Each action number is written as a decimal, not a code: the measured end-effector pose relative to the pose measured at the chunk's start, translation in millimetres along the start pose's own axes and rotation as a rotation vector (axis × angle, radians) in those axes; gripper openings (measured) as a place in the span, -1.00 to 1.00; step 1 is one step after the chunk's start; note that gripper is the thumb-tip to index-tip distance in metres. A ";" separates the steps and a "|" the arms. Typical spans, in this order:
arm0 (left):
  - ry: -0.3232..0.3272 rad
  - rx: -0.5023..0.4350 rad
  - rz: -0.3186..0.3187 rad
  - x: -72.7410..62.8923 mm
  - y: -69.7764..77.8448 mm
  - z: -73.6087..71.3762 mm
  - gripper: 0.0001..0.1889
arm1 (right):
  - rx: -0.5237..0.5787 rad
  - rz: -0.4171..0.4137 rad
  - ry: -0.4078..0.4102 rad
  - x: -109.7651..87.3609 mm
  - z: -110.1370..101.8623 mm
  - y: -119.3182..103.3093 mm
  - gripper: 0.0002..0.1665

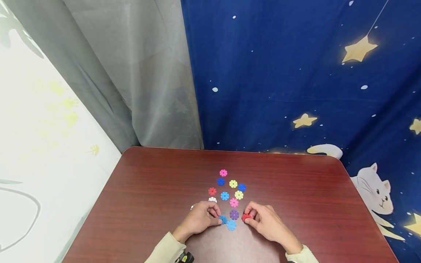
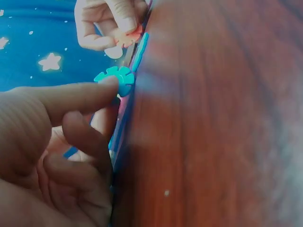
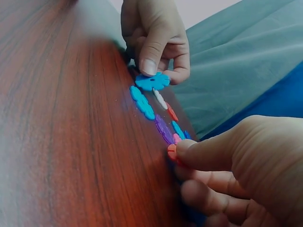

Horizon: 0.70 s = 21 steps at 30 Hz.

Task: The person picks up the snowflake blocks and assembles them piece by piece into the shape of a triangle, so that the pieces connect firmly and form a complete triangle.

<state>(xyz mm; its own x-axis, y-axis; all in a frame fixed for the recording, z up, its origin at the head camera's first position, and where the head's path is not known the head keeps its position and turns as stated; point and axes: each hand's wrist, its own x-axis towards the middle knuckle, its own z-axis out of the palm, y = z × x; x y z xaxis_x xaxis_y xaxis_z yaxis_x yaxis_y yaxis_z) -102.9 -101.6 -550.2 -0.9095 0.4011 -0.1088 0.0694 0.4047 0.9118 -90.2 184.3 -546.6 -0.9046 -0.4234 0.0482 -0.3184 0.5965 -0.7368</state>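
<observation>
My left hand [image 1: 200, 218] pinches a blue notched snowflake disc [image 1: 223, 219] between thumb and fingers. The left wrist view shows this blue disc [image 2: 124, 80] tilted up under the thumb. Across from it, my right hand [image 1: 269, 223] pinches a red snowflake disc [image 1: 246, 217]; in the right wrist view the red disc [image 3: 172, 152] is mostly covered by the thumb. Between the hands a light blue disc [image 1: 231, 225] and a purple disc [image 1: 234, 214] lie flat on the table. A white disc [image 1: 212, 199] sits just beyond the left fingers, partly hidden.
Farther back on the brown table [image 1: 158, 182] lie several more discs, among them a pink disc [image 1: 223, 172], a yellow disc [image 1: 233, 183] and a dark blue disc [image 1: 241, 187]. Grey curtain [image 1: 158, 91] and blue star-patterned curtain [image 1: 263, 91] hang behind the table's far edge.
</observation>
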 end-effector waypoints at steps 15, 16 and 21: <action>-0.106 -0.452 -0.160 -5.0 2.5 -0.1 -0.80 | 0.326 -0.001 -0.013 0.6 3.4 -6.2 -0.86; -0.112 -0.476 -0.169 -5.1 2.8 0.7 -0.79 | 0.341 0.002 -0.013 0.5 3.8 -7.0 -0.87; -0.113 -0.544 -0.184 -5.8 5.7 3.4 -0.76 | 0.389 -0.011 0.002 0.5 6.5 -11.1 -0.89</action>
<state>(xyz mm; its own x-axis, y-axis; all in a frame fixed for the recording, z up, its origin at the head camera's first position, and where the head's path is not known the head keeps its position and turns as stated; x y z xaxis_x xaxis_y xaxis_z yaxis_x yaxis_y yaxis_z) -95.8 -98.9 -545.7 -0.8353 0.4617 -0.2987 -0.3331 0.0074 0.9429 -85.2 173.0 -542.7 -0.9025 -0.4267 0.0585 -0.1970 0.2882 -0.9371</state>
